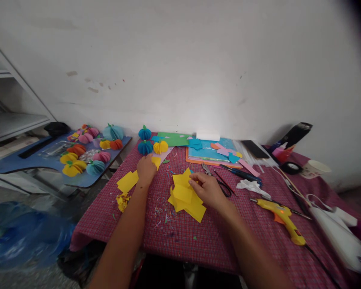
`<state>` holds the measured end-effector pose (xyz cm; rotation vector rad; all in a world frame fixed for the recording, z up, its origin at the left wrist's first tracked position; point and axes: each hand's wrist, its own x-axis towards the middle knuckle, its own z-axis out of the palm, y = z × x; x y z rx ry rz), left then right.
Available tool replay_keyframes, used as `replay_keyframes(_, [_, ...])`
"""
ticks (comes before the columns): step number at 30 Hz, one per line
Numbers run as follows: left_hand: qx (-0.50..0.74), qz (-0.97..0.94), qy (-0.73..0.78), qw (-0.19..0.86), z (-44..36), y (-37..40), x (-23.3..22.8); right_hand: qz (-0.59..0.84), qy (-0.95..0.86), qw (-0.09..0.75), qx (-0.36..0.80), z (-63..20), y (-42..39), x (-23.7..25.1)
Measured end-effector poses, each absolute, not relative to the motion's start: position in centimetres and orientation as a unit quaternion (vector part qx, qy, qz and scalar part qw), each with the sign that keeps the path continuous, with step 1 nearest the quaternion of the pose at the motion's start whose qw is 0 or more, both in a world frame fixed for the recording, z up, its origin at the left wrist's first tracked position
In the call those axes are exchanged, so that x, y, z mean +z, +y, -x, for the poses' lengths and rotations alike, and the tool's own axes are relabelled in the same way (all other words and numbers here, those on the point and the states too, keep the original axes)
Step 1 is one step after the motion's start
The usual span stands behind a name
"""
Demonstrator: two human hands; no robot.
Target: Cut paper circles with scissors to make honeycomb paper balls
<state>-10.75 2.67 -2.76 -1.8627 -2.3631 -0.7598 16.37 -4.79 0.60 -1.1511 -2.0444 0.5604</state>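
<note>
Over the left part of the table, my left hand [146,170] is curled closed at a small yellow paper piece [156,161], which sticks out at its right side; the fingertips are mostly hidden. My right hand [209,188] has thumb and fingers pinched at the edge of a loose pile of yellow paper pieces [183,193] in the table's middle. Those pieces overlap at different angles. Beneath my left wrist lies a flat yellow paper sheet [127,182], with a crumpled yellow paper bunch [123,202] just below it.
Blue paper pumpkins [145,147] and a yellow paper pumpkin [160,147] stand behind my left hand. Coloured paper sheets [203,151] lie at the back. On the right are scissors [225,188], a yellow glue gun [284,218] and a tilted black flask [297,134]. More pumpkins sit on a blue side table [52,165].
</note>
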Motion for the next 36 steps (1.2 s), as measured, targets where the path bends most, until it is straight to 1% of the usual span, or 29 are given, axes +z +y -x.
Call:
replay_keyframes(4, [-0.270,0.591,-0.759,0.026,11.1,2.7,-2.1,0.443,-0.797,0.353,0.209,-16.3,-4.7,0.5])
replay_keyframes(6, [-0.328,0.587,-0.739,0.029,11.1,2.7,-1.7,0.443,-0.796,0.358,0.206,-16.4,-4.7,0.6])
replay_keyframes(8, [-0.416,0.571,-0.708,0.001,10.7,2.6,-1.2,0.445,-0.791,0.369,0.203,-16.4,-4.7,0.8])
replay_keyframes(10, [-0.515,0.542,-0.659,-0.086,9.9,2.4,-0.8,0.448,-0.783,0.382,0.198,-16.4,-4.8,1.0])
replay_keyframes(12, [-0.590,0.509,-0.582,-0.235,8.7,2.0,-0.5,0.453,-0.774,0.397,0.197,-16.4,-4.9,1.2])
replay_keyframes(14, [-0.605,0.489,-0.495,-0.387,7.2,1.3,-0.2,0.456,-0.760,0.415,0.205,-16.4,-4.9,1.3])
replay_keyframes(15, [-0.602,0.485,-0.459,-0.437,6.5,1.0,-0.1,0.457,-0.751,0.426,0.213,-16.3,-4.9,1.3])
replay_keyframes(18, [-0.562,0.497,-0.402,-0.525,4.7,-0.3,0.4,0.453,-0.723,0.452,0.259,-16.1,-4.8,1.3])
replay_keyframes(21, [-0.525,0.515,-0.388,-0.554,3.7,-1.3,1.0,0.453,-0.705,0.444,0.316,-15.9,-4.8,1.3])
replay_keyframes(24, [-0.505,0.523,-0.389,-0.566,3.3,-1.7,1.3,0.483,-0.683,0.438,0.329,-15.9,-4.8,1.3])
replay_keyframes(28, [-0.538,0.496,-0.423,-0.534,3.8,-1.2,1.0,0.528,-0.622,0.479,0.325,-16.2,-4.6,1.4])
replay_keyframes(31, [-0.555,0.481,-0.435,-0.522,4.4,-0.8,0.5,0.543,-0.586,0.493,0.345,-16.3,-4.4,1.7])
replay_keyframes(36, [-0.536,0.438,-0.422,-0.585,4.4,-0.7,0.1,0.543,-0.565,0.502,0.366,-16.3,-4.5,2.1])
